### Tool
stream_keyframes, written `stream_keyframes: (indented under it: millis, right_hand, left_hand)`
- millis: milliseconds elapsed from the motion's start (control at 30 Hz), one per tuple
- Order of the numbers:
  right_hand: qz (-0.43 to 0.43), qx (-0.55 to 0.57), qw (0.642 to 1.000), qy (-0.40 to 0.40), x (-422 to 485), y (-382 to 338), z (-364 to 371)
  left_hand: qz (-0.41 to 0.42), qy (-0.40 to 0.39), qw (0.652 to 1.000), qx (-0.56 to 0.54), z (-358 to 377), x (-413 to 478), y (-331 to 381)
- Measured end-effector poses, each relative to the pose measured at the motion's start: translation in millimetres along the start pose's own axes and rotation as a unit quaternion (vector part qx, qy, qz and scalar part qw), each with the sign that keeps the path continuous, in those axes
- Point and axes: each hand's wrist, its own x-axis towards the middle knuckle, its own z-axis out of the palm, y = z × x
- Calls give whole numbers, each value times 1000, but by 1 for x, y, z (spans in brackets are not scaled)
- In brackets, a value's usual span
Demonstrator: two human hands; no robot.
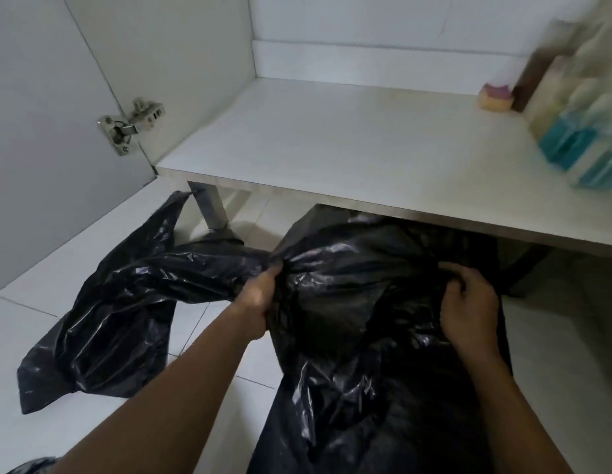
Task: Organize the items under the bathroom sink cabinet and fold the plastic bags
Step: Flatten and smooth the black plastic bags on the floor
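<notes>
cabinet door stands open at far left, its metal hinge on the inner edge. on the floor tiles a black plastic bag sprawls, one crumpled end trailing left, the bulk lying below the front edge of the cabinet shelf. left hand clenches a gathered bunch of the bag; right hand pinches its rumpled film with curled fingers. farther right on the shelf sit a pink-and-yellow sponge and blurred bottles.
</notes>
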Motion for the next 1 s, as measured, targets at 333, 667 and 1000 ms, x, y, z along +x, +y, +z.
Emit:
stream_keyframes:
  millis: [333,667,1000]
  right_hand:
    - [231,6,964,-132,15,52,-41]
    - [187,54,977,-91,25,65,-48]
    - [192,405,881,-154,1,85,-61]
  left_hand:
    - [42,80,964,251,52,42,1]
    - [235,-32,940,245,84,67,5]
    - [323,-54,880,343,107,103,18]
